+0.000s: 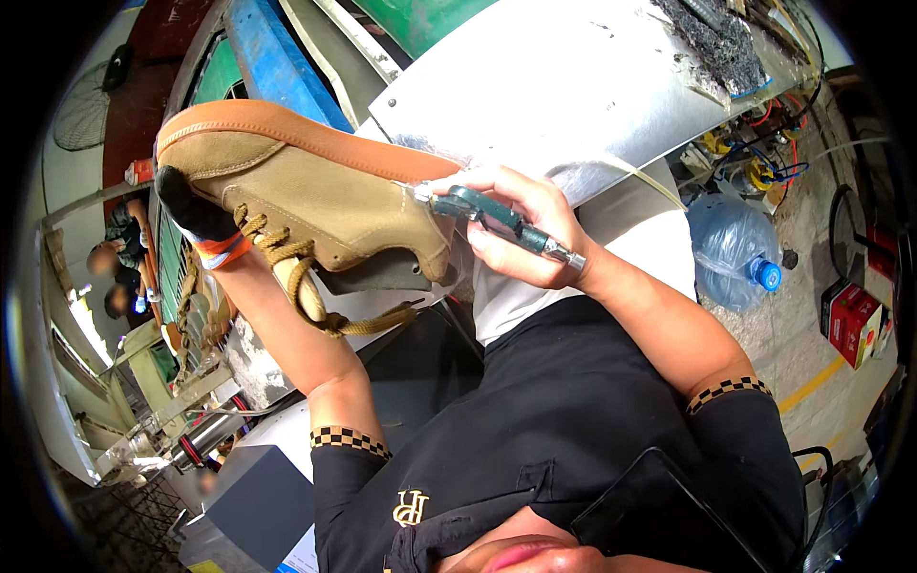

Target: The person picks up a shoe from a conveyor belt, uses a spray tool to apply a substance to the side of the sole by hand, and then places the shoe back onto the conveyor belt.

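Note:
A tan lace-up shoe (325, 205) with an orange-brown sole (306, 134) is held up on its side, toe to the left and sole facing away from me. My left hand (199, 212), in a dark glove with an orange cuff, grips it at the toe end. Brown laces (287, 253) dangle toward me. In my right hand (535, 224) is a slim dark green hand tool with metal ends (487, 215). Its metal tip meets the heel end of the shoe, close to the sole edge; exact contact cannot be made out.
A shiny metal worktop (535, 86) lies beyond the shoe, with dark bristly scraps (712, 48) at its far right. On the floor at right are a large clear water bottle (734, 253) and a red box (852, 320). More shoes (196, 315) and other people (124, 253) show at left.

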Demonstrator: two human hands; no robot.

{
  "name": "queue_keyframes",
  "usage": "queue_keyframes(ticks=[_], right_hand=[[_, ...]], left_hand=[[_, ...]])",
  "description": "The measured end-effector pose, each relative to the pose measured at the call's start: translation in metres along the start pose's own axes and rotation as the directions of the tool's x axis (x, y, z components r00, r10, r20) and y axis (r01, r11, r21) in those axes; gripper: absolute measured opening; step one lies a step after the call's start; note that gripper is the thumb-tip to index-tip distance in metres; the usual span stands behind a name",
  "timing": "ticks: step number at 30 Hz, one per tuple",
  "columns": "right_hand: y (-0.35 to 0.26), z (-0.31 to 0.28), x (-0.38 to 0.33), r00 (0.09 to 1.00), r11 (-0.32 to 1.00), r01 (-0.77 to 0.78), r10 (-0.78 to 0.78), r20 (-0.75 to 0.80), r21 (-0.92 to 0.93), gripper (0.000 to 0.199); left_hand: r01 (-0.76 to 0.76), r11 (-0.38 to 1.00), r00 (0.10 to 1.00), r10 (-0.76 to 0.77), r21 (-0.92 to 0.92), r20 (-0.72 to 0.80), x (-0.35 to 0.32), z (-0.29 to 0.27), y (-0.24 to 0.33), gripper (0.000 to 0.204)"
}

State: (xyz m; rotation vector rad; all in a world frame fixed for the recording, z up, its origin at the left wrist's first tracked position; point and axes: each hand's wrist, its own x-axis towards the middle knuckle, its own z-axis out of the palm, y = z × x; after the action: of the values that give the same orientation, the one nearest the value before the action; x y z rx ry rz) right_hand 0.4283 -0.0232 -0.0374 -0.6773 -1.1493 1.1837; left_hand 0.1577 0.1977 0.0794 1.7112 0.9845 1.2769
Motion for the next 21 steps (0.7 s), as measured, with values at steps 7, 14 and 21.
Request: queue_keyframes(ticks=[7,14,21], right_hand=[[0.004,0.001,-0.011,0.978,0.961,-0.187,0.202,-0.053,0.202,0.041],[0.01,0.011,-0.005,0.952,0.93,-0.241,0.282,-0.118,0.279,0.039],[0.017,0.032,0.008,0.936,0.954,-0.256,0.285,-0.209,0.157,0.038]], left_hand=[[0.132,0.988,0.971,-0.144,-0.075,-0.193,-0.046,-0.027,-0.042,0.065],[0.287,0.897,0.844,-0.403,-0.337,-0.355,-0.104,-0.027,-0.04,0.062],[0.396,0.88,0.869,-0.451,-0.261,-0.202,-0.193,-0.074,-0.05,0.059]])
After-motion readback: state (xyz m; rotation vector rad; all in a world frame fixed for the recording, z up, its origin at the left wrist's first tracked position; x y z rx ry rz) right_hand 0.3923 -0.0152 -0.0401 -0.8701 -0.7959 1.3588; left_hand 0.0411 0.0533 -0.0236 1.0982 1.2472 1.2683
